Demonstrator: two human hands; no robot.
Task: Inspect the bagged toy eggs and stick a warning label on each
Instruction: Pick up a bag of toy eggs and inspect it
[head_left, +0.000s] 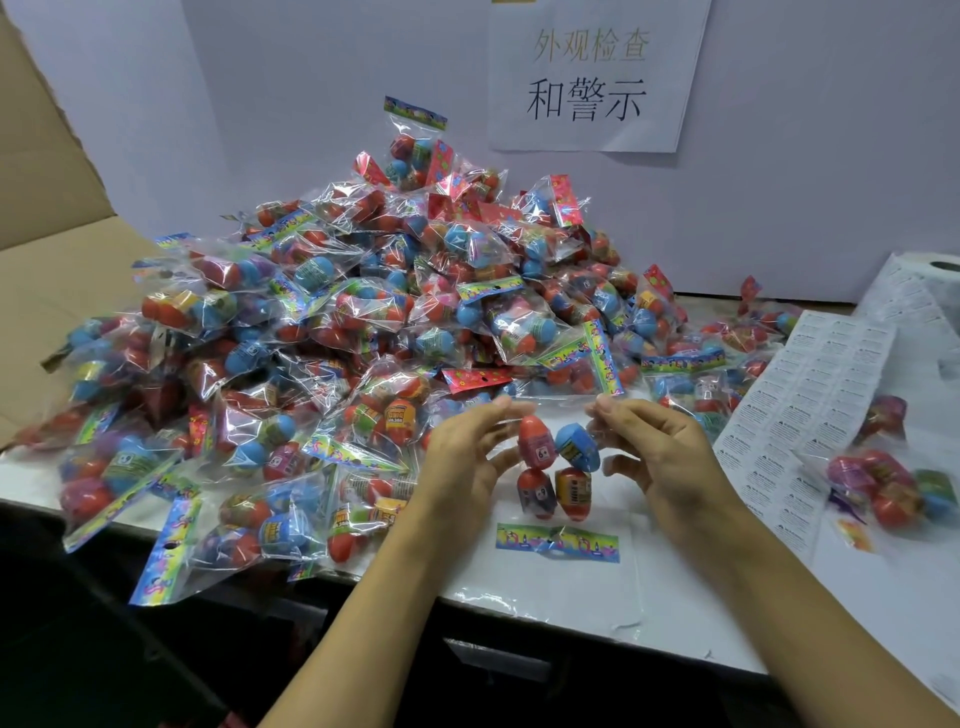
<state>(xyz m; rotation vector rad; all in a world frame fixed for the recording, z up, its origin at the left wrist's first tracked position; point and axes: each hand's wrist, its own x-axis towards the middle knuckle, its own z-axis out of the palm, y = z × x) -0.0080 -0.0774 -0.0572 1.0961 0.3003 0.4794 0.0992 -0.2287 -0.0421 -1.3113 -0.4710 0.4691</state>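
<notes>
We are early in the job, as far as we can judge. A large heap of bagged toy eggs covers the back and left of the white worktop and spills toward its front edge, and we cannot make out a warning label on any of them. At the right edge of the worktop a small cluster of bags lies apart, on and beside the label sheet; whether those are finished we cannot tell. The sheet trails from a roll at the back right corner and looks nearly full.

The bag in hand is held upright near the front edge, its four eggs hanging above the colourful header strip, which rests on the worktop. Our left hand pinches the clear film at the bag's upper left, fingers curled lightly. Our right hand pinches the film at the upper right in the same way, thumb and forefinger closed on the plastic, the other fingers loosely bent. Neither hand carries a label, so we judge this bag is being inspected, not yet stickered.
</notes>
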